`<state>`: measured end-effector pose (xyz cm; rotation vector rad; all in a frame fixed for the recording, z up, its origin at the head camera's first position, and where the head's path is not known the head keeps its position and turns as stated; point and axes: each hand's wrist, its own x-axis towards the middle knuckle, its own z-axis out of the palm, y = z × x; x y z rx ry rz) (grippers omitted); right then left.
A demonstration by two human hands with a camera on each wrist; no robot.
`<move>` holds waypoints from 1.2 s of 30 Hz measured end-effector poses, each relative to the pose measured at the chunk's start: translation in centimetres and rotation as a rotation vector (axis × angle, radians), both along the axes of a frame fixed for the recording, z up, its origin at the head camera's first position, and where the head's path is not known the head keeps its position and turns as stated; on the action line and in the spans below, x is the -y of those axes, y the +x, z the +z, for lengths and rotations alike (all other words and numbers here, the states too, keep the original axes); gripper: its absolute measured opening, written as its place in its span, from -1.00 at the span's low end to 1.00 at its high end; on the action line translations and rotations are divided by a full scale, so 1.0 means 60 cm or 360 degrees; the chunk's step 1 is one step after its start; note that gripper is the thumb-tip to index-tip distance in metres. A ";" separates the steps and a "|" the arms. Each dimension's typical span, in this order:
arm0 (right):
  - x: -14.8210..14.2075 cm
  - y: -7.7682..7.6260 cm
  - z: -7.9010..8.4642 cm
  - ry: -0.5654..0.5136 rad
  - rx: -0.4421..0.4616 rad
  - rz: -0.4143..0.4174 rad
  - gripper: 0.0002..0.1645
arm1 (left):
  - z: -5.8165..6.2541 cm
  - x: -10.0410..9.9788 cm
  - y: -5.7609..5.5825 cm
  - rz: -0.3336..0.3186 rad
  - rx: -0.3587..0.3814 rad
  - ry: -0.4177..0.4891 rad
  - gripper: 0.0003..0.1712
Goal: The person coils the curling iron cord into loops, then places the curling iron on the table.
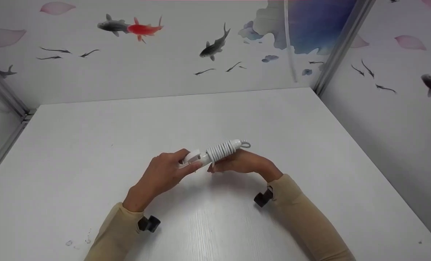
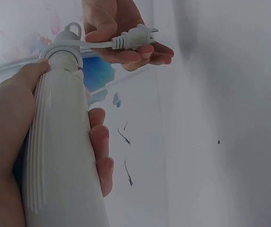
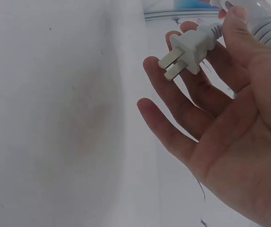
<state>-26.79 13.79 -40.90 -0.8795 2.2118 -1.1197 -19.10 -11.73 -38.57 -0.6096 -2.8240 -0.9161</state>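
A white hand-held appliance (image 2: 62, 151) with a ridged, rounded body is gripped by my left hand (image 1: 164, 168), the thumb along one side and the fingers round the other. White power cord (image 1: 221, 151) is wound in tight coils round its far end, where a small loop sticks out. My right hand (image 1: 242, 161) is just beyond, under the coils. Between its thumb and fingers it pinches the cord's two-pin plug (image 3: 189, 52), whose flat metal prongs point away from the palm. The appliance's full shape is partly hidden by the left hand.
Both hands are above a white table (image 1: 208, 119). Behind it stands a white panel (image 1: 172, 72) printed with fish and petals, and another panel (image 1: 393, 119) rises at the right. Metal posts edge the corners. Black wrist mounts (image 1: 151, 224) sit on both sleeves.
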 end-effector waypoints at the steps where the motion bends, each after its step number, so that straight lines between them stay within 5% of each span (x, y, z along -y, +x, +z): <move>1: 0.000 0.001 0.001 0.0037 -0.0008 -0.0033 -0.76 | 0.000 0.001 0.000 -0.0017 0.0019 0.0008 -0.62; 7: 0.001 0.009 0.008 0.0157 0.0076 -0.0153 -0.73 | 0.001 0.007 0.000 -0.0129 0.0086 0.0008 -0.61; 13: 0.002 0.010 0.017 -0.0148 -0.0006 0.0115 -0.79 | 0.000 0.009 0.001 -0.0247 0.0139 0.0034 -0.62; 16: 0.000 0.006 0.019 -0.0163 -0.0067 0.0184 -0.81 | 0.001 0.009 0.001 -0.0297 0.0133 0.0037 -0.62; 22: -0.011 -0.007 0.009 -0.0014 -0.0008 -0.0007 -0.86 | 0.001 0.009 0.002 -0.0428 0.0087 -0.0037 -0.62; 27: -0.017 -0.011 0.007 0.0017 -0.0038 0.0023 -0.78 | -0.006 0.004 0.002 -0.0504 0.0009 -0.0160 -0.58; 36: -0.012 -0.006 0.010 0.0107 0.0048 -0.0066 -0.51 | -0.022 -0.003 -0.002 -0.0489 -0.0007 -0.0374 -0.47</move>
